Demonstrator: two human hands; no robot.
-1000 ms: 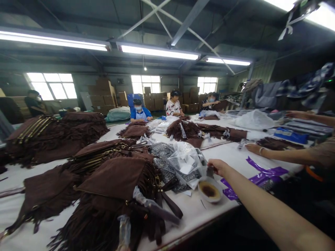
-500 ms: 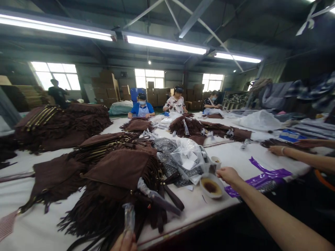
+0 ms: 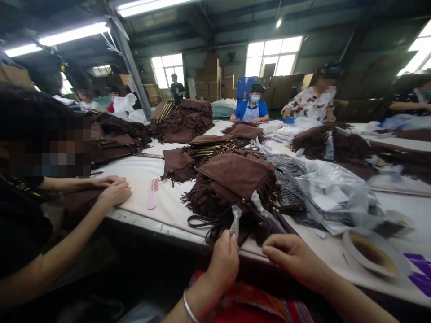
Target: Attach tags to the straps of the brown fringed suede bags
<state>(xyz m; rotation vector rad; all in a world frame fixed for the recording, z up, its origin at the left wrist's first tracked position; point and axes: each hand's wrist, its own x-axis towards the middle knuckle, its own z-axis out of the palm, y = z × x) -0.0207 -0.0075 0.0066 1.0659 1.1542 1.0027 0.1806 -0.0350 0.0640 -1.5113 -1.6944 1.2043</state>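
Observation:
My left hand (image 3: 224,258) is closed on a narrow strap end wrapped in clear plastic (image 3: 236,217), held upright at the table's front edge. To its right, my right hand (image 3: 294,258) has its fingers pressed together. Whatever it may hold is hidden or too small to make out. Just beyond both hands lies a brown fringed bag (image 3: 235,175) with a zip along its flap. Its dark straps (image 3: 269,217) reach toward my right hand, and a plastic-wrapped part (image 3: 259,202) lies on its front.
At left a co-worker's hands (image 3: 114,190) rest at the table edge, near a pink comb (image 3: 153,195). More brown bags (image 3: 183,119) are piled behind. On the right are a clear plastic bag (image 3: 336,193) with white papers, a round whitish thing with a brown inside (image 3: 373,251) and purple plastic (image 3: 420,269).
The view has swung left. My right hand has come from beside the round whitish thing to near my left hand. My left hand keeps hold of the plastic-wrapped strap end.

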